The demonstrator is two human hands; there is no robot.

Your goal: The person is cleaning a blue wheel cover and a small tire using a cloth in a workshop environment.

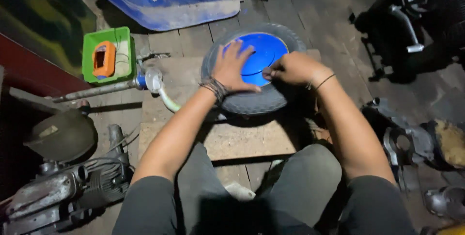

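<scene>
Here, item by item, is what lies around you.

Wheel [252, 97]: a small grey tyre on a blue rim [264, 51], lying flat on a wooden board [232, 140] straight ahead of your knees. The far edge of the tyre sits close to the blue painted body [193, 7] at the top; its near edge overhangs the gap between two boards.

Left hand [231, 68]: laid flat across the tyre and rim, fingers [237, 51] spread and released, pressing down and gripping nothing.

Right hand [290, 68]: resting on the right side of the rim, fingers [271, 73] pinched together at the rim's edge; what they pinch is too small to tell.

Open room: bare board in front of the wheel, between it and your legs, and bare plank floor [310, 17] beyond it to the right. Both sides are crowded.

Left side: a green square tub [92, 46] holding an orange block-shaped part [104, 58] and some thin wire; beside it a grey pipe [97, 89] ending in a blue and white fitting [150, 80], just left of the wheel. Lower left, a grey engine [68, 181] under a dark round cap.

Right side: dark metal machine parts [411, 22] at the top corner, more grey castings [411, 143] near your right knee.

No labels can be made out.
</scene>
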